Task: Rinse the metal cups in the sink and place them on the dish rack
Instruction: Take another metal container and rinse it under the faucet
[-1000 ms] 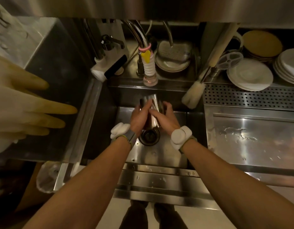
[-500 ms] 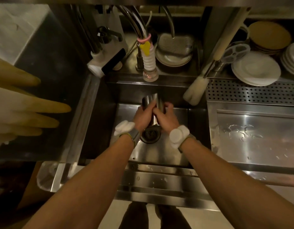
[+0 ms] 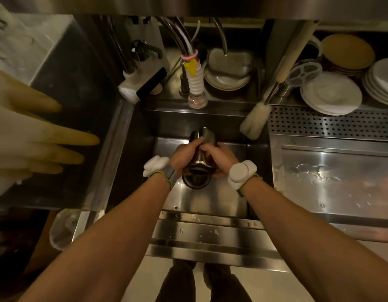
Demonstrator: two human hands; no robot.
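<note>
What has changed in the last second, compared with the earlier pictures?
The left hand and right hand, earlier lying flatter against the metal cup, now curl round it. Nothing was let go. The cup stayed over the sink.

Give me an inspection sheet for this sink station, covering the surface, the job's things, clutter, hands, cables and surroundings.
Surface: steel sink, drops on its front rim; draining board at right carries water drops.
Job's things: one metal cup, held tilted above the drain.
Clutter: bottle brush leaning at the sink's back right corner; sponge in a dish behind the tap.
Grippers: left hand and right hand both grip the cup's sides.
Cables: nothing seen; hoses banded together at the tap.
Surroundings: stacked plates back right; rubber gloves hanging at left.
</note>
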